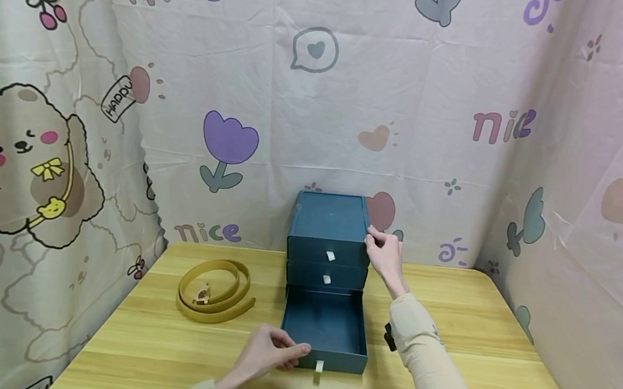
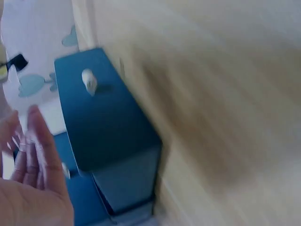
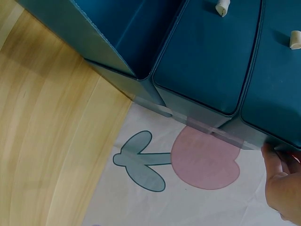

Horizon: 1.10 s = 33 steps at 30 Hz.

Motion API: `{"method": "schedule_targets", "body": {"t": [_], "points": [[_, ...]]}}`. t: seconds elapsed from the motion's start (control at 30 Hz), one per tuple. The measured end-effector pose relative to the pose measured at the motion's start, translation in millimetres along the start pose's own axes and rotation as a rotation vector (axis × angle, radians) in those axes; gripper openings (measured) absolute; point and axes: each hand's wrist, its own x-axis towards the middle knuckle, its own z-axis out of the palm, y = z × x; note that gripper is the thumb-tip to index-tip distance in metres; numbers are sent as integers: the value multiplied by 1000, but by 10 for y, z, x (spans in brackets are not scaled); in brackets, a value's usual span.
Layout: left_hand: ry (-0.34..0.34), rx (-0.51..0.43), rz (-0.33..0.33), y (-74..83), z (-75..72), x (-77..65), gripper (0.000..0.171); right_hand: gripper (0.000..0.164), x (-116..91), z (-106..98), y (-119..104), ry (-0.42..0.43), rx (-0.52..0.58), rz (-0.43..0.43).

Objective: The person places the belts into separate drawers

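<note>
A dark blue drawer box (image 1: 332, 216) of three tiers stands at the back of the table. Its bottom drawer (image 1: 326, 326) is pulled far out, with a bare floor inside; the upper two are closed, each with a small white tab. My left hand (image 1: 271, 350) hovers by the front left corner of that drawer, thumb pointing toward the drawer's white pull tab (image 2: 89, 81), nothing between its fingers. With its fingertips, my right hand (image 1: 384, 253) touches the upper right edge of the box; in the right wrist view part of these fingers is hidden behind the box.
To the left of the box lies a coiled mustard-yellow belt (image 1: 209, 318) with a metal buckle. Patterned cloth (image 1: 310, 110) hangs behind the wooden table (image 1: 445, 341) and along both its sides.
</note>
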Motion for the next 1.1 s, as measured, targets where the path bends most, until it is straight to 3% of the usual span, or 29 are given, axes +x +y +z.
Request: {"method": "schedule_targets", "body": {"t": [0.23,0.37,0.5,0.6,0.77,0.9,1.1], "points": [[-2,44,94,-69,-372,119,24,37,1,-8,3,-5,-5,10],[37,105,164,-156,-592,202,18,37,8,-10,6,1,-5,7],[89,172,184,-292,-831,289,20,37,7,-12,11,2,-10,4],[130,240,162,-410,-1002,335,32,37,0,-13,14,-2,-16,4],[174,344,116,-581,-1204,399,68,37,10,-6,14,-2,-10,-3],[164,399,85,-658,-1284,442,88,37,8,-6,1,3,-12,-4],[144,420,30,-739,-1333,487,99,38,9,-3,-3,0,-16,4]]}}
